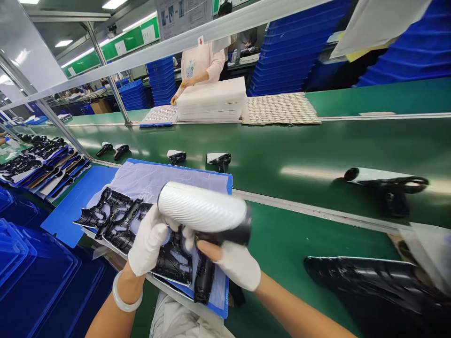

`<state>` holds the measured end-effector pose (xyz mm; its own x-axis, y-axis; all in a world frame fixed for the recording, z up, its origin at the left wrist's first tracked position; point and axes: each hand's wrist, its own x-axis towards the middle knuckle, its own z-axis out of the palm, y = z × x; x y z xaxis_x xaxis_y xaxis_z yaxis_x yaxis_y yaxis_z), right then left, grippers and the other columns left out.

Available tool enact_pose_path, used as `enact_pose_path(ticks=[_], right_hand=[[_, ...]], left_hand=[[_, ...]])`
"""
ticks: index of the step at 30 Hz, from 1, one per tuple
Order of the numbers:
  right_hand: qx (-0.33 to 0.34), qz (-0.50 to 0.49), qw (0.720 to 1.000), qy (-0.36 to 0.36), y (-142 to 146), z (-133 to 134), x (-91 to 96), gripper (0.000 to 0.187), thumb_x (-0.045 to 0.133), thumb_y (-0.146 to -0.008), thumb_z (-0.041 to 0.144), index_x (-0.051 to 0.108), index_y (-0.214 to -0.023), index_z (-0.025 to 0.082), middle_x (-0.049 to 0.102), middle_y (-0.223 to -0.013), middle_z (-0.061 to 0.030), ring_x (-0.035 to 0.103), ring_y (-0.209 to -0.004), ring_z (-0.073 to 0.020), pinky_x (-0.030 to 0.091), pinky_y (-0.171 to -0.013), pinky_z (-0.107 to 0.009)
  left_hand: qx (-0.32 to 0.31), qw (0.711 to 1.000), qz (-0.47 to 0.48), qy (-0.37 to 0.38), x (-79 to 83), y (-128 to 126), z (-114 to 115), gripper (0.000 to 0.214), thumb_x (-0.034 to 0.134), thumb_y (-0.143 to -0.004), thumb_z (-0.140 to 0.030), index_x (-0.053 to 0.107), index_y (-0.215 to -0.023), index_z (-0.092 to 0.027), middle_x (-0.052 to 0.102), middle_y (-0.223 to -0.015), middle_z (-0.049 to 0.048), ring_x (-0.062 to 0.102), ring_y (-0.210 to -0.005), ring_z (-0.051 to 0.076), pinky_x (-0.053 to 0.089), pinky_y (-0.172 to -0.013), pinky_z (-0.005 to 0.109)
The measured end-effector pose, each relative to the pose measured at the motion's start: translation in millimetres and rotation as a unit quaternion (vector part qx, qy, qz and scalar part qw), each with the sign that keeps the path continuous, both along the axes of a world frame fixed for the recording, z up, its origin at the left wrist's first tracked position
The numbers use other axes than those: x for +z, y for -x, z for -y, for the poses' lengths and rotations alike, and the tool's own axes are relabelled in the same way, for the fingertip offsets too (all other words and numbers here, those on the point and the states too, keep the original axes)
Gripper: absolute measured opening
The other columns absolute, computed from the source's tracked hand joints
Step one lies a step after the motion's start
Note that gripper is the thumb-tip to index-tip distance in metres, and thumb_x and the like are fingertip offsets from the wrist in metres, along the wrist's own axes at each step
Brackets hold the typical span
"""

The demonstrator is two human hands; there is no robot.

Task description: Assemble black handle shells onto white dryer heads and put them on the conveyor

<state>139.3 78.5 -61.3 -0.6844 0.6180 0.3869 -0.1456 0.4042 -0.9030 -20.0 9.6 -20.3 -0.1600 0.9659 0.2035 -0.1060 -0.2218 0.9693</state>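
Both my gloved hands hold a hair dryer (202,207) with a white ribbed barrel and a black handle, up in front of me. My left hand (148,240) in a white glove wraps the barrel's underside near its rear. My right hand (239,265), gloved with bare fingertips, grips the black part below the barrel. Under them, black moulded plastic dryer housings (116,220) lie on a blue tray (75,206) lined with a thin translucent sheet (155,180). A loose black handle piece (204,281) lies beneath my hands.
A green conveyor belt (282,164) carries several similar dryers, such as one (218,161) close ahead and another (384,188) at right. Blue crates (35,281) sit lower left. A co-worker's hand (186,83) rests on white stacked trays (211,101) across the belt.
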Motion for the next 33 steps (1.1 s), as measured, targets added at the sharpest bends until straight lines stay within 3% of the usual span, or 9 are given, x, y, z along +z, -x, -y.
enact_pose_path(ticks=[2, 5, 7, 9, 14, 19, 22, 27, 33], right_hand=[[0.148, -0.049, 0.972, 0.176, -3.6, 8.5, 2.9, 0.064, 0.031, -0.091, 0.069, 0.064, -0.08, 0.015, 0.057, -0.049, -0.0031, 0.05, -0.038, -0.0144, 0.044, -0.039, -0.025], [0.367, -0.118, 0.807, 0.447, 0.0, 16.2, -7.2, 0.068, 0.03, -0.081, 0.076, 0.054, -0.055, 0.017, 0.042, -0.032, -0.0016, 0.035, -0.026, -0.0128, 0.036, -0.03, -0.025], [0.41, -0.112, 0.739, 0.524, 4.6, 18.6, -18.7, 0.065, 0.032, -0.079, 0.074, 0.051, -0.05, 0.019, 0.04, -0.03, -0.0022, 0.035, -0.025, -0.0142, 0.04, -0.033, -0.027], [0.394, -0.086, 0.714, 0.573, 7.4, 20.1, -27.5, 0.062, 0.031, -0.08, 0.072, 0.05, -0.051, 0.02, 0.042, -0.031, -0.0018, 0.037, -0.026, -0.015, 0.044, -0.036, -0.029], [0.34, -0.023, 0.708, 0.619, 6.2, 24.5, -27.2, 0.062, 0.018, -0.088, 0.061, 0.059, -0.078, 0.015, 0.046, -0.036, 0.0008, 0.041, -0.028, -0.0144, 0.042, -0.039, -0.026], [0.302, -0.101, 0.698, 0.641, -2.1, 34.8, -10.4, 0.062, 0.015, -0.093, 0.065, 0.054, -0.09, 0.016, 0.048, -0.038, 0.0052, 0.029, -0.018, -0.0104, 0.026, -0.029, -0.022], [0.268, -0.173, 0.698, 0.641, -11.6, 41.6, 8.5, 0.057, 0.03, -0.087, 0.075, 0.048, -0.089, 0.02, 0.05, -0.041, 0.0086, 0.033, -0.02, -0.01, 0.031, -0.03, -0.021], [0.248, -0.124, 0.74, 0.613, -19.3, 48.7, 31.9, 0.054, 0.067, -0.072, 0.068, 0.045, -0.087, 0.021, 0.067, -0.058, -0.0011, 0.057, -0.04, -0.0115, 0.041, -0.042, -0.017], [0.236, -0.102, 0.778, 0.572, -12.2, 51.2, 21.5, 0.051, 0.065, -0.069, 0.064, 0.043, -0.083, 0.02, 0.067, -0.058, -0.0062, 0.049, -0.035, -0.0119, 0.029, -0.035, -0.018]], left_hand=[[-0.008, 0.999, -0.017, -0.028, 4.0, 2.5, -1.6, 0.081, 0.078, -0.067, -0.066, 0.058, -0.131, -0.021, 0.065, -0.13, 0.0135, 0.058, -0.125, 0.034, 0.046, -0.106, 0.047], [0.011, 0.996, -0.071, -0.059, 10.0, 3.2, -3.0, 0.095, 0.089, -0.051, -0.06, 0.057, -0.132, -0.022, 0.063, -0.134, 0.0132, 0.059, -0.125, 0.035, 0.045, -0.108, 0.046], [0.018, 0.989, -0.126, -0.075, 13.1, 2.9, -3.3, 0.093, 0.091, -0.048, -0.057, 0.06, -0.128, -0.022, 0.065, -0.131, 0.0126, 0.061, -0.121, 0.034, 0.047, -0.106, 0.045], [0.018, 0.981, -0.177, -0.08, 14.6, 2.6, -3.2, 0.086, 0.093, -0.047, -0.052, 0.063, -0.122, -0.023, 0.069, -0.121, 0.011, 0.067, -0.109, 0.031, 0.052, -0.099, 0.043], [0.087, 0.957, -0.262, -0.093, 10.6, 3.4, -2.4, 0.08, 0.097, -0.04, -0.036, 0.064, -0.112, -0.022, 0.07, -0.102, 0.0064, 0.07, -0.089, 0.027, 0.056, -0.085, 0.043], [0.055, 0.975, -0.171, -0.135, 5.7, 6.2, -1.0, 0.072, 0.091, -0.06, -0.042, 0.057, -0.122, -0.026, 0.07, -0.111, 0.0071, 0.07, -0.099, 0.026, 0.055, -0.09, 0.041], [0.068, 0.976, -0.162, -0.13, 1.6, 7.6, -0.4, 0.069, 0.09, -0.065, -0.033, 0.055, -0.124, -0.028, 0.067, -0.125, 0.0083, 0.065, -0.117, 0.027, 0.051, -0.101, 0.043], [0.075, 0.986, -0.131, -0.073, -7.1, 6.7, -0.6, 0.067, 0.082, -0.072, -0.048, 0.054, -0.128, -0.026, 0.067, -0.124, 0.0095, 0.065, -0.115, 0.027, 0.053, -0.098, 0.04], [0.087, 0.98, -0.149, -0.103, -3.6, 0.2, -1.1, 0.064, 0.069, -0.08, -0.06, 0.052, -0.129, -0.022, 0.067, -0.118, 0.0109, 0.067, -0.109, 0.027, 0.054, -0.095, 0.04]])
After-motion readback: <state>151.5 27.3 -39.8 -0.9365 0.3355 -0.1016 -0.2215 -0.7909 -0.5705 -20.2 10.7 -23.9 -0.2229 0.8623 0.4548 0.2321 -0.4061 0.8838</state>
